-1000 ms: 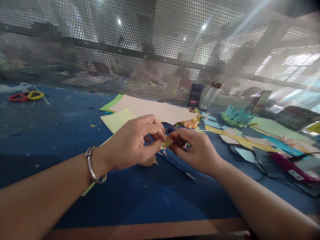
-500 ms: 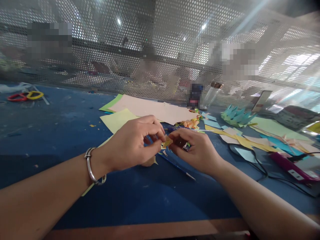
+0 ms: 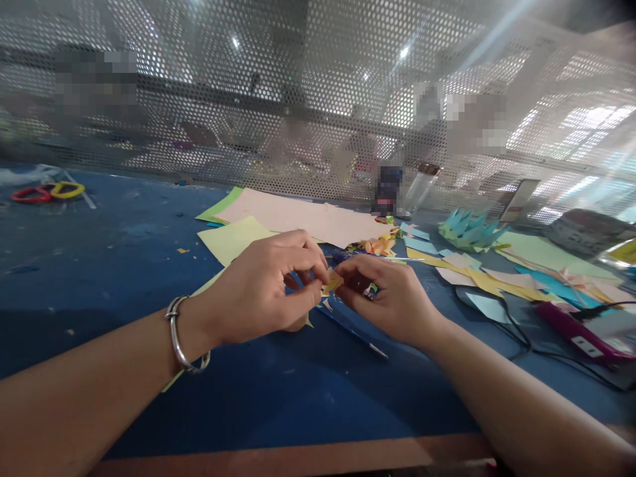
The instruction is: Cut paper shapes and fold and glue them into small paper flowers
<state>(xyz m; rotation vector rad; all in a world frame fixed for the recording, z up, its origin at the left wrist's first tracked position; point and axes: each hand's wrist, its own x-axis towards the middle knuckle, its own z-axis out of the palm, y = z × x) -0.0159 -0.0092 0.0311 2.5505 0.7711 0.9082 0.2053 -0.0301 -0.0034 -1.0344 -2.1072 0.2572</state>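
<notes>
A small piece of yellow paper (image 3: 332,283) is pinched between both hands above the blue table (image 3: 298,404). My left hand (image 3: 271,285), with a silver bangle at the wrist, grips its left side between thumb and fingers. On the other side, the thumb and forefinger of my right hand (image 3: 390,301) close on the same piece. Beneath the hands lie paper scraps and a thin blue stick with a pale tip (image 3: 355,336). Pale yellow paper (image 3: 233,242) lies partly behind my left hand.
Large pale pink sheets (image 3: 298,215) lie at the back. To the right are a teal paper flower (image 3: 470,230), paper strips (image 3: 491,281), a purple power strip (image 3: 571,331) with black cables, and a glass bottle (image 3: 420,191). Scissors (image 3: 50,192) lie far left, before a perforated metal screen (image 3: 328,99).
Both hands keep almost the same pose around the yellow paper. The view has shifted very slightly.
</notes>
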